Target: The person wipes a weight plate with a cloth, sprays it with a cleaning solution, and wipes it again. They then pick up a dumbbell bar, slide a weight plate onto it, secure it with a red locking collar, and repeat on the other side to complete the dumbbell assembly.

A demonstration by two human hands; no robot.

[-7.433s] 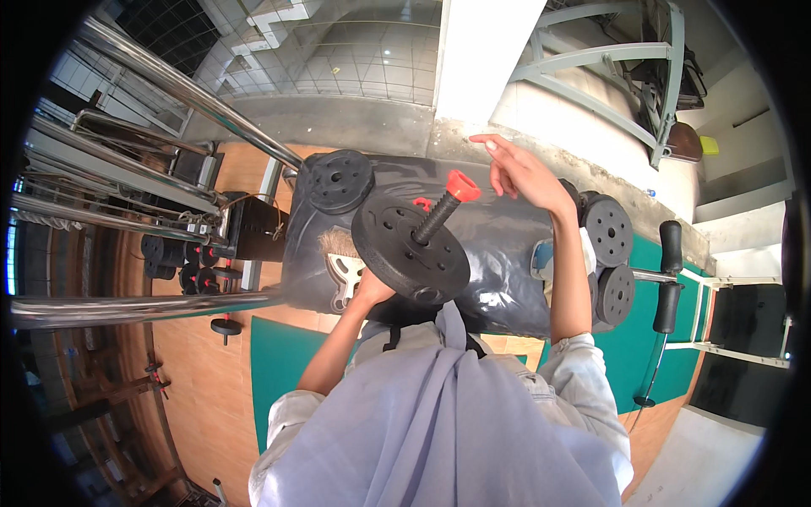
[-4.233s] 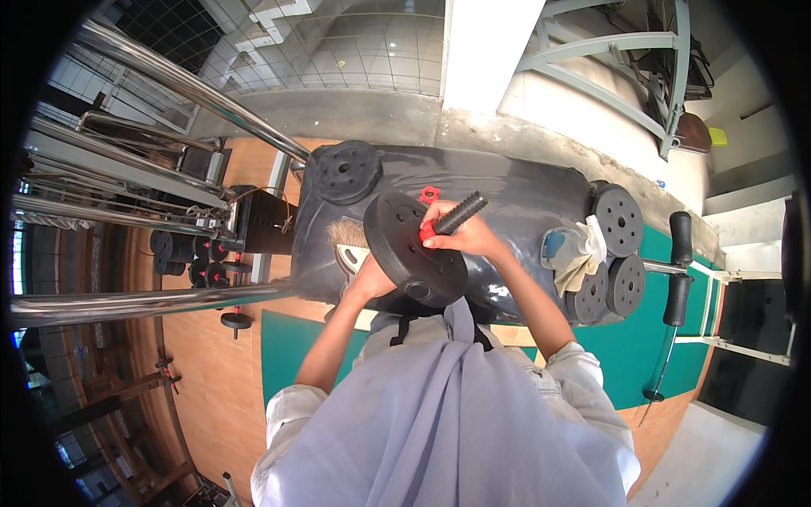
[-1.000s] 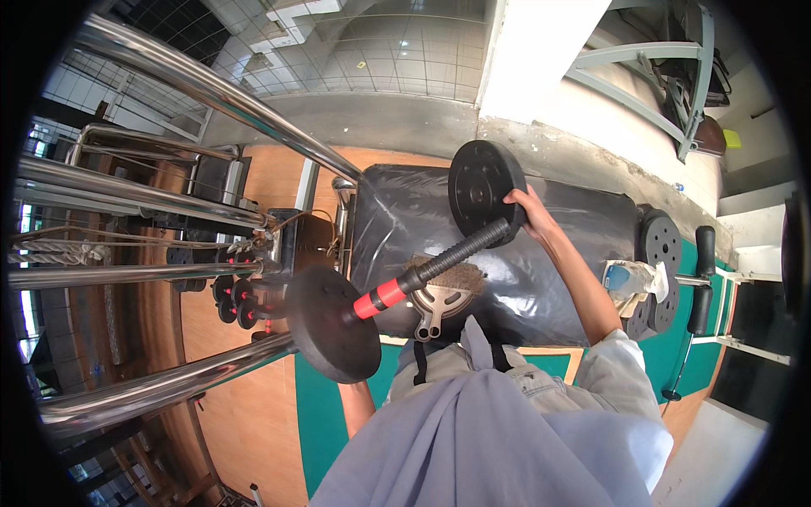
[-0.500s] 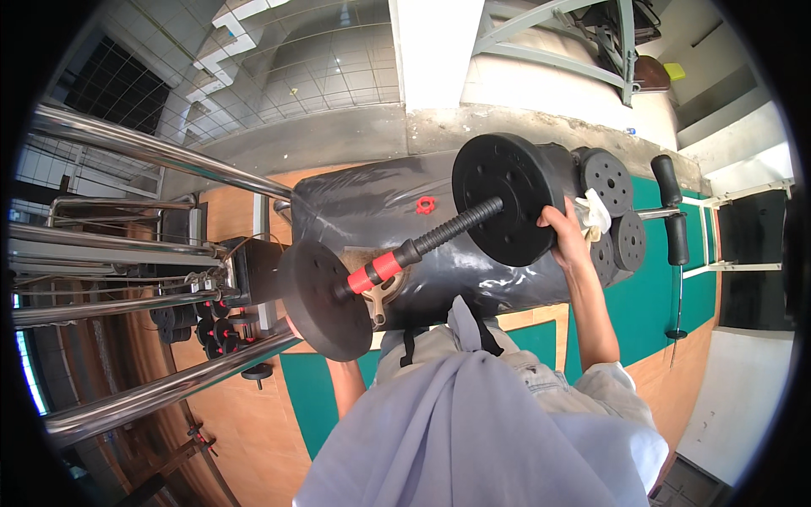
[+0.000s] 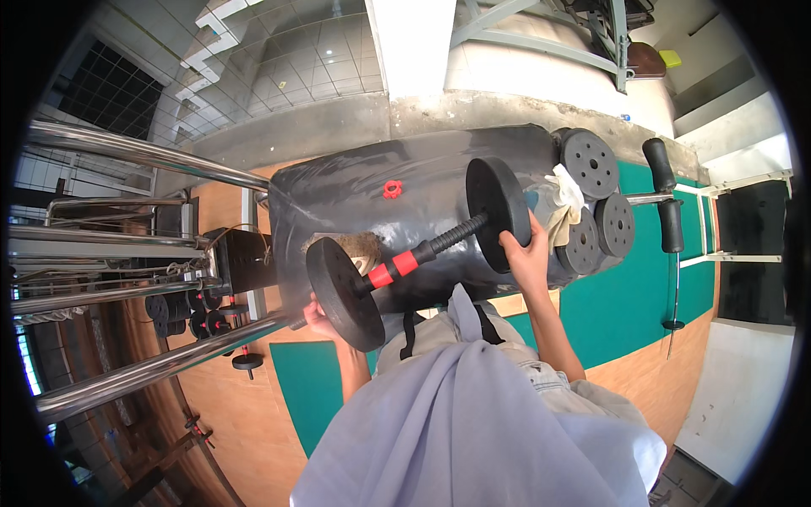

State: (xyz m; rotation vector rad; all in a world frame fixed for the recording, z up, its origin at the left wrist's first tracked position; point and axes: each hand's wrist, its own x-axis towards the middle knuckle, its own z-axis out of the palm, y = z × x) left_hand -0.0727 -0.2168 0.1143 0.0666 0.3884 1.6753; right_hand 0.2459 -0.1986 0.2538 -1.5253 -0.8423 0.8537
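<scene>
Over a black plastic-covered bench point(image 5: 414, 160) I hold a dumbbell point(image 5: 394, 269), tilted with its right end farther from me. A threaded black bar with a red middle sleeve joins its two round black plates. My left hand point(image 5: 319, 321) is closed at the outer side of the left plate, its fingers partly hidden by the plate. My right hand point(image 5: 529, 258) grips the rim of the right plate point(image 5: 497, 211), thumb on the inner face. On the bench, beyond the bar, lies a red star-shaped nut point(image 5: 393, 189). A brown, rough-looking pad point(image 5: 359, 245) is partly covered by the left plate.
Several black weight plates point(image 5: 590, 164) rest at the bench's right end, beside whitish gloves or cloth point(image 5: 564, 207). Chrome rails point(image 5: 160, 368) run along the left. Foam rollers point(image 5: 659, 165) on a metal bar stand farther right. More dumbbells point(image 5: 211, 321) lie on the left.
The right plate has come lower and turned more edge-on, with my right hand moving left and nearer. The left plate has shifted slightly right, and my left hand now shows more.
</scene>
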